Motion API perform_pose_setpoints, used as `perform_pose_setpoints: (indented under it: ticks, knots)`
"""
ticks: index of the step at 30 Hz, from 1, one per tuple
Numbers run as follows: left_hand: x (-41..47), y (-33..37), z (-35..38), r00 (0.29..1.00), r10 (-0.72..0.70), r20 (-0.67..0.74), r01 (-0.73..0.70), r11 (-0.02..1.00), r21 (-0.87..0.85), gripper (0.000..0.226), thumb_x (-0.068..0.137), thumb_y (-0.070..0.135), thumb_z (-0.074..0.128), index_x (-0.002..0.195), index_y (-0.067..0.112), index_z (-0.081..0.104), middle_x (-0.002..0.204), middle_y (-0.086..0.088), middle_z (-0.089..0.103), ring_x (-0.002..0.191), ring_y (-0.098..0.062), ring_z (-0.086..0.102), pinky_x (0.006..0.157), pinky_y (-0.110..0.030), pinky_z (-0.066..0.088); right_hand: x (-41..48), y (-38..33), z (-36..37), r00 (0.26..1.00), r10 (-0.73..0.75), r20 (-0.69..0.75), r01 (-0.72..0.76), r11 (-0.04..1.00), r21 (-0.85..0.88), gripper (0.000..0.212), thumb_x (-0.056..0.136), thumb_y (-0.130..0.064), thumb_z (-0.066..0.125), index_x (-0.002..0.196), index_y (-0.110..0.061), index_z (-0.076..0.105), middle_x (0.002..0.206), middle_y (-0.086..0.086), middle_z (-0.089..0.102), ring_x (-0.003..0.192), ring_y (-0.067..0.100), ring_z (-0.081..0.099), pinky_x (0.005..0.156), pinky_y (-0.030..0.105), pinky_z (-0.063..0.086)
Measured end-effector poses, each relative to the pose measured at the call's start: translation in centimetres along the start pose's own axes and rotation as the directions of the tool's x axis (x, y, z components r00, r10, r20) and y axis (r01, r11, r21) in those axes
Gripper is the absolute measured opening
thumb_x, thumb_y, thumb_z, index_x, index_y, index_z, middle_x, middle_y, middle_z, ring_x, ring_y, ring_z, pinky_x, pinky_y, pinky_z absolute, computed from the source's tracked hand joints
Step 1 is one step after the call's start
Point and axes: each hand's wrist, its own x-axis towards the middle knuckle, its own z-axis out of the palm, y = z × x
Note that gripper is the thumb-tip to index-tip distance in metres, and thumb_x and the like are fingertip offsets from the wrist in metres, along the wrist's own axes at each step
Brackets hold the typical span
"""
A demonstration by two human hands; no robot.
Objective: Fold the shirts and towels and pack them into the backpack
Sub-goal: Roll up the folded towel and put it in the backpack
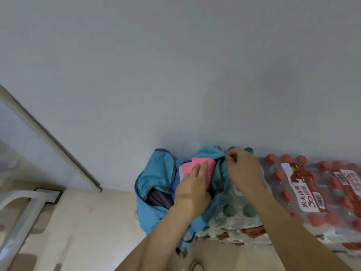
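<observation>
Left hand (192, 184): fingers straight and close together, pressed flat on folded pink cloth (198, 163) in mouth of backpack.
Right hand (244, 171): fingers curled, thumb and forefinger pinching upper right rim of thin blue fabric backpack (154, 178), mouth open. Hands apart, one on each side of the opening.

Edges and room: backpack standing on beige floor (88, 222) against pale grey wall (175, 75). Right side pressed against shrink-wrapped pack of green-capped bottles (248, 210). Further right, just beside that, shrink-wrapped pack of red-capped bottles (312, 184) with red and white label. Open floor to left of backpack as far as white metal frame (29, 208) and slanting grey door edge (54, 141), both well apart from it.

Contents of backpack: folded pink cloth uppermost, partly above the rim. Just left of it, a pale edge and a blue edge of further folded pieces, kind not discernible. Dark grey lining visible at lower left of mouth.
</observation>
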Motion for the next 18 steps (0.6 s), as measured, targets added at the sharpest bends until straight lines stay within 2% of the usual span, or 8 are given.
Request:
perform_pose_setpoints:
  ticks: [2,4,7,10,13,14,16,18]
  knots:
    - [-0.2,0.2,0.1,0.997,-0.024,0.078,0.014,0.991,0.131,0.081,0.085,0.014,0.054,0.152,0.021,0.008,0.157,-0.005,0.013,0.127,-0.033,0.040,0.096,-0.038,0.041,0.3,-0.5,0.2,0.993,-0.026,-0.111,0.039,0.993,0.111,0.013,0.094,-0.013,0.053,0.095,-0.008,0.065,0.092,0.007,0.068,0.085,0.025,0.060,0.069,0.026,0.038]
    - [-0.5,0.1,0.6,0.997,-0.029,0.073,0.011,0.972,0.233,0.076,0.085,0.010,0.052,0.151,0.020,0.014,0.157,-0.007,0.014,0.120,-0.034,0.045,0.091,-0.039,0.043,0.7,-0.9,0.6,0.989,0.019,-0.150,0.032,0.944,0.329,0.010,0.092,-0.008,0.054,0.087,-0.010,0.062,0.083,0.004,0.065,0.077,0.020,0.055,0.065,0.018,0.034]
    - [0.5,-0.8,0.6,0.997,-0.081,-0.007,0.081,0.978,0.194,0.064,0.085,0.014,0.053,0.144,0.018,0.028,0.152,-0.009,0.023,0.105,-0.035,0.054,0.079,-0.038,0.045,0.0,-0.9,1.3,0.995,0.008,-0.098,0.041,0.874,0.485,0.011,0.091,-0.007,0.056,0.086,-0.017,0.057,0.079,-0.008,0.058,0.073,0.009,0.054,0.063,0.007,0.036]
    - [3.3,-0.1,0.2,0.983,-0.173,-0.059,0.178,0.980,0.087,0.052,0.087,0.016,0.051,0.137,0.013,0.036,0.145,-0.012,0.030,0.103,-0.035,0.055,0.076,-0.037,0.043,-1.0,1.0,1.2,0.995,0.035,0.092,-0.078,0.849,0.523,0.011,0.087,-0.012,0.065,0.089,-0.021,0.059,0.079,-0.008,0.057,0.071,0.004,0.054,0.065,0.014,0.041]
    - [3.9,0.9,0.5,0.997,-0.076,-0.033,0.073,0.994,-0.086,0.042,0.094,0.021,0.048,0.132,0.005,0.041,0.138,-0.015,0.038,0.108,-0.034,0.052,0.085,-0.037,0.043,-0.8,3.4,0.2,0.943,0.091,0.321,-0.229,0.875,0.427,0.022,0.083,-0.014,0.071,0.101,-0.024,0.063,0.079,-0.009,0.058,0.075,0.009,0.057,0.069,0.024,0.047]
    - [3.5,0.7,0.3,1.000,-0.009,0.010,0.011,0.990,-0.139,0.041,0.095,0.018,0.047,0.132,0.002,0.041,0.138,-0.017,0.039,0.114,-0.034,0.049,0.092,-0.037,0.043,-0.6,3.7,0.0,0.947,0.080,0.313,-0.201,0.904,0.378,0.015,0.084,-0.014,0.068,0.095,-0.024,0.067,0.078,-0.012,0.061,0.075,0.008,0.060,0.072,0.025,0.049]
    - [2.6,-0.9,-0.3,0.987,0.105,0.124,-0.088,0.987,-0.133,0.052,0.092,0.011,0.049,0.142,0.003,0.036,0.150,-0.014,0.032,0.133,-0.028,0.036,0.110,-0.031,0.029,-0.3,3.7,-0.1,0.975,0.038,0.221,-0.099,0.957,0.273,0.014,0.090,-0.018,0.059,0.081,-0.026,0.065,0.071,-0.013,0.063,0.070,0.009,0.060,0.065,0.021,0.045]
    - [2.1,-2.5,-1.2,0.974,0.174,0.145,-0.189,0.977,0.099,0.064,0.091,0.029,0.054,0.148,0.013,0.029,0.156,-0.003,0.025,0.135,-0.025,0.033,0.109,-0.032,0.029,-0.3,3.2,0.2,0.988,0.043,0.149,-0.083,0.958,0.274,0.016,0.094,-0.019,0.053,0.082,-0.016,0.063,0.070,-0.005,0.061,0.066,0.013,0.056,0.059,0.019,0.039]
